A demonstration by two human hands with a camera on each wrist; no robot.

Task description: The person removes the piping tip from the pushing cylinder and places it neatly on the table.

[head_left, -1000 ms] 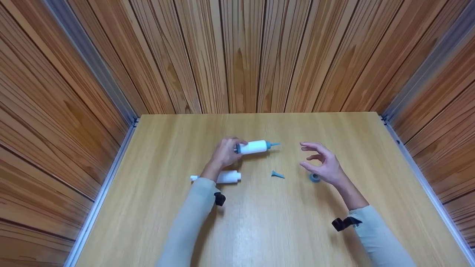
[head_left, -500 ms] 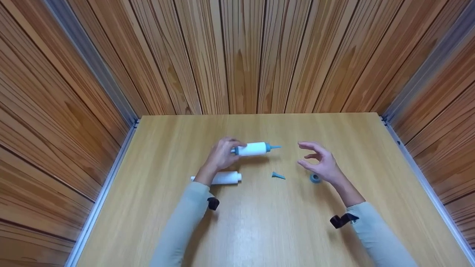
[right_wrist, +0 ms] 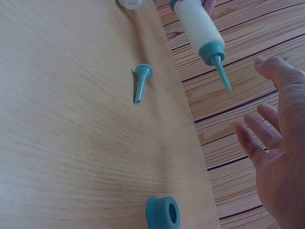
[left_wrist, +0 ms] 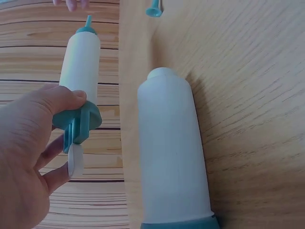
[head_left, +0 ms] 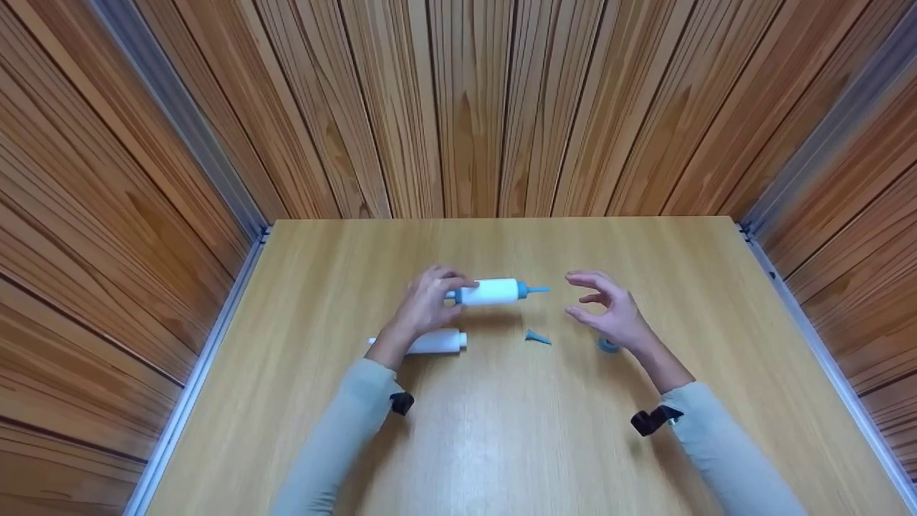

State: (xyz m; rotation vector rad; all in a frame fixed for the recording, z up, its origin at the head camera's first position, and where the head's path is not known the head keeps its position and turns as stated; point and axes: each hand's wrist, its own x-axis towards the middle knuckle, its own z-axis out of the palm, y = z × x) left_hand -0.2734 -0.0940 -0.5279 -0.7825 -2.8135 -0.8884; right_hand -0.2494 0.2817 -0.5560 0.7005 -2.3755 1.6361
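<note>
Plank walls rise behind the table; above it the left hand grips the syringe by its rear, axis crosswise, nozzle toward the nearby right hand, fingers wide, holding nothing.

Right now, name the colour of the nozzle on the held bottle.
The nozzle is teal, clearest in the right wrist view.

White bottle, teal nozzle fitted: held raised, near-horizontal, in the left hand, nozzle rightward. On the near side of the bottle: teal spout, loose, lying; teal ring, flat, rightward; second bottle, white, lying, leftward.
</note>
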